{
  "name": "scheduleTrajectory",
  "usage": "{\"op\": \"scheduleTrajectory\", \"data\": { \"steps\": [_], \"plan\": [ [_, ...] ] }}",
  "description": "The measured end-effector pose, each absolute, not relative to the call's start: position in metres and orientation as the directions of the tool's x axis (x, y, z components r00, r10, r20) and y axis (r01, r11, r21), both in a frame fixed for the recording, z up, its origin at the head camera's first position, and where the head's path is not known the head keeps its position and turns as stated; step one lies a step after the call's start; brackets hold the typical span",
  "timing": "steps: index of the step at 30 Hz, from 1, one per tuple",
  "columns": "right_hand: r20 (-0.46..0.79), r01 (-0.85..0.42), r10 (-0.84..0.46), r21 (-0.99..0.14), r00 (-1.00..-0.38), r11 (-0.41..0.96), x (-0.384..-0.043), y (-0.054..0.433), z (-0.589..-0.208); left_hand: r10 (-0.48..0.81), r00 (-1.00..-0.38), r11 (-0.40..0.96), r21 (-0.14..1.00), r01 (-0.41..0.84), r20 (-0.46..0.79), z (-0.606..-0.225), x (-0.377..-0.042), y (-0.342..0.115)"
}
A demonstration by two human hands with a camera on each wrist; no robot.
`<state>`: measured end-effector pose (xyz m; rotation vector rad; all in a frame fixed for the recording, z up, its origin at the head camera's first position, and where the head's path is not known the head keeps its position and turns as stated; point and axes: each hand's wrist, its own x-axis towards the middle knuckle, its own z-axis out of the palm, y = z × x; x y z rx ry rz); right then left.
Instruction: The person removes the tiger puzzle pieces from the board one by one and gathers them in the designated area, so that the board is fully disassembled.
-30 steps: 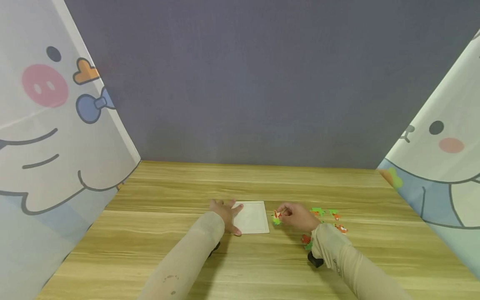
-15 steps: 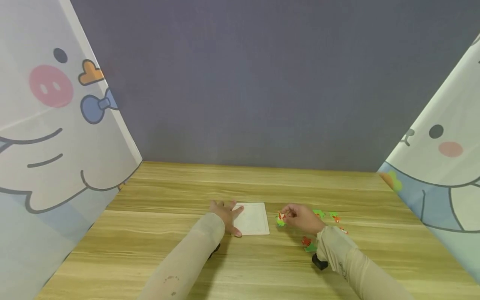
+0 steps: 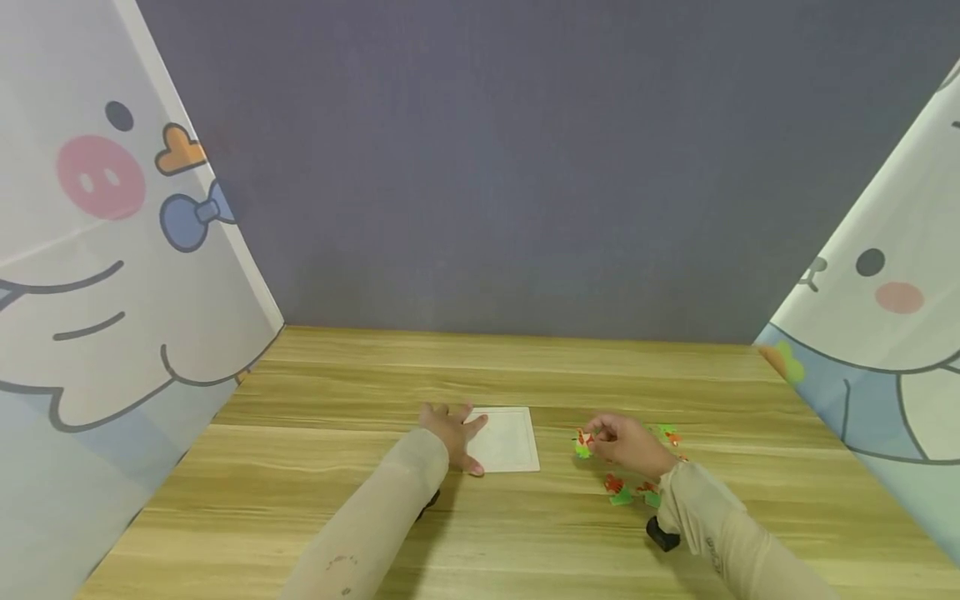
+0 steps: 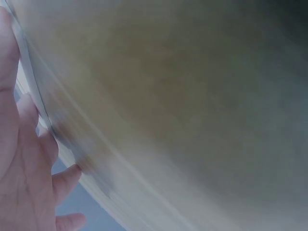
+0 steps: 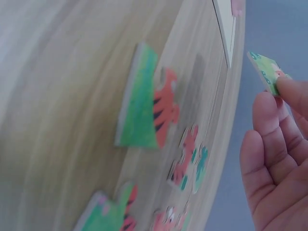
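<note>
In the head view, my left hand [image 3: 452, 437] lies with fingers spread at the left edge of a white square puzzle tray [image 3: 510, 440], thumb and fingertips touching its side. The left wrist view shows part of that hand [image 4: 29, 163], with much of the frame blurred. Off to the tray's right, my right hand [image 3: 633, 446] pinches a jigsaw piece [image 3: 582, 444] between thumb and fingers. Held above the table, this piece [image 5: 263, 72] looks green with white and red parts in the right wrist view; the thumb covers some of it.
Loose jigsaw pieces lie near my right hand, including a green and orange tiger-striped piece [image 5: 139, 106], a red piece [image 3: 614, 484] and a green and orange piece [image 3: 670, 434]. The wooden table [image 3: 337, 375] meets a dark grey wall [image 3: 480, 167] behind.
My right hand has moved right, away from the tray, carrying the pinched jigsaw piece. More loose pieces below it now show. My left hand stays at the tray's edge.
</note>
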<state>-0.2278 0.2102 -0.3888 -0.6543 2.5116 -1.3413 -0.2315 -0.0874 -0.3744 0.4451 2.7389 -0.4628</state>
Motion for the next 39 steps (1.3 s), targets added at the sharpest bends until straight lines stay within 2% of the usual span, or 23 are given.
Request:
{"op": "scheduleTrajectory", "data": {
  "steps": [6, 14, 23, 28, 32, 39],
  "plan": [
    [-0.032, -0.208, -0.387, -0.802, -0.921, 0.56, -0.222, 0.222, -0.391, 0.258, -0.901, 0.911, -0.223, 0.347, -0.349, -0.374, -0.233, -0.085],
    [-0.047, -0.158, -0.357, -0.837, -0.933, 0.524, -0.22, 0.242, -0.402, 0.304, -0.893, 0.883, -0.254, 0.395, -0.333, -0.386, -0.24, -0.084],
    [-0.042, -0.139, -0.313, -0.834, -0.949, 0.534, -0.219, 0.248, -0.405, 0.324, -0.861, 0.895, -0.169, 0.414, -0.391, -0.383, -0.244, -0.089],
    [-0.044, -0.128, -0.294, -0.831, -0.955, 0.541, -0.222, 0.25, -0.407, 0.34, -0.859, 0.884, -0.181, 0.431, -0.384, -0.384, -0.245, -0.09],
    [-0.085, -0.067, -0.251, -0.838, -0.964, 0.541, -0.22, 0.259, -0.407, 0.354, -0.854, 0.872, -0.194, 0.449, -0.382, -0.39, -0.245, -0.088],
    [-0.132, 0.007, -0.2, -0.85, -0.971, 0.527, -0.215, 0.286, -0.406, 0.384, -0.838, 0.875, -0.139, 0.464, -0.387, -0.395, -0.241, -0.086]
  ]
}}
